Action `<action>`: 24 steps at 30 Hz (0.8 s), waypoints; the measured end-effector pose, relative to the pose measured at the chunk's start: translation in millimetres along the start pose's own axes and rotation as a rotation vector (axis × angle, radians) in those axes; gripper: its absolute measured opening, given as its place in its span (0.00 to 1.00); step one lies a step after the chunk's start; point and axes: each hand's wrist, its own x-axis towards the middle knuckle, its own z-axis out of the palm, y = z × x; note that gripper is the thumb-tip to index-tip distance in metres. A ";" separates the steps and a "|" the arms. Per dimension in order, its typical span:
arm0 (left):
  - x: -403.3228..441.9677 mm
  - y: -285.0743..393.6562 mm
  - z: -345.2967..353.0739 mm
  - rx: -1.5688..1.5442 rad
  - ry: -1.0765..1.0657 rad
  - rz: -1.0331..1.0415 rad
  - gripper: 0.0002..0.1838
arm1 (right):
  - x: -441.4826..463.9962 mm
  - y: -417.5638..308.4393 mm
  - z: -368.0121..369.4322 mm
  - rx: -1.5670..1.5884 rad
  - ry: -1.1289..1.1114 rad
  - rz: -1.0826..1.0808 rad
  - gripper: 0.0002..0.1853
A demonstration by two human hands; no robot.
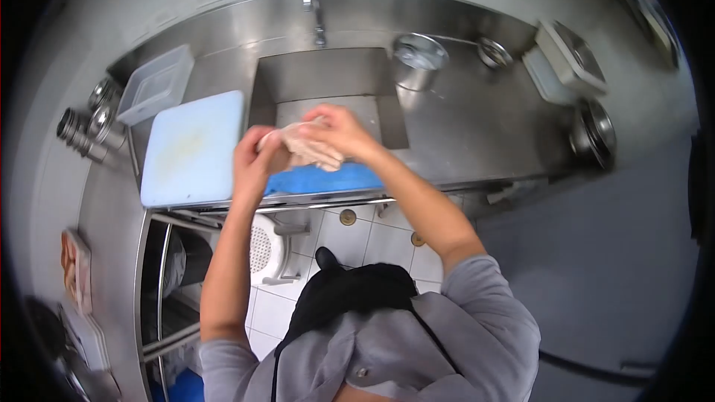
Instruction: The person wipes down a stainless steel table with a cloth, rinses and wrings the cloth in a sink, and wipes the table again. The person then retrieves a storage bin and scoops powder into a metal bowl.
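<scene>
In front of me, over the near edge of the sink (325, 77), both hands hold a pale, limp, crumpled glove-like thing (319, 150). Finger-like strips hang from its lower right; its exact kind is blurred. My left hand (258, 155) has its fingers closed at the left end of it. My right hand (339, 132) grips it from above and the right, fingers curled. A blue cloth (328, 179) lies on the counter's front edge just below the hands. To the left of my left hand is a light-blue cutting board (195, 149) with a yellowish stain.
A faucet (319, 26) stands behind the sink. Right of it are a metal pot (418, 63), a small metal bowl (494, 52), pale containers (570, 56) and stacked metal bowls (592, 134). At left are a clear plastic tub (155, 82) and metal canisters (108, 125). A white stool (267, 249) stands below.
</scene>
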 end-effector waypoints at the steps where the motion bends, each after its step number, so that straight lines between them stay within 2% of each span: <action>1: 18.3 -11.5 4.9 0.020 -0.003 0.019 0.11 | 8.5 0.1 -11.9 0.074 -0.054 0.120 0.17; 3: 56.8 -21.7 15.4 0.095 -0.019 0.050 0.12 | 34.7 26.1 -30.7 -0.144 -0.003 0.065 0.17; 5: 85.4 -29.9 26.8 0.213 -0.047 0.046 0.12 | 66.2 55.7 -47.0 -0.272 0.084 0.108 0.21; 7: 112.5 -43.7 37.1 0.277 -0.102 -0.025 0.12 | 107.4 77.6 -67.7 -0.324 0.132 0.233 0.25; 10: 148.0 -73.2 47.5 0.306 -0.119 -0.210 0.10 | 186.7 110.8 -90.1 -0.584 0.315 0.149 0.27; 12: 169.6 -113.5 51.3 0.210 -0.070 -0.321 0.07 | 246.1 125.7 -97.9 -0.581 0.447 0.145 0.28; 14: 187.4 -124.5 57.6 0.144 0.001 -0.476 0.05 | 297.2 150.5 -105.8 -0.671 0.472 -0.110 0.27; 16: 202.8 -138.6 65.8 0.054 0.011 -0.527 0.08 | 304.0 128.2 -106.4 -0.842 0.043 0.140 0.25; 18: 218.6 -156.5 72.2 -0.087 0.012 -0.501 0.10 | 313.2 164.5 -93.7 -0.924 0.084 -0.100 0.28; 21: 246.9 -179.4 83.4 -0.125 -0.014 -0.471 0.09 | 271.7 165.3 -76.9 0.157 -0.135 0.231 0.27; 24: 265.0 -201.1 81.5 -0.087 -0.060 -0.465 0.10 | 235.7 181.9 -79.8 0.381 -0.002 0.083 0.24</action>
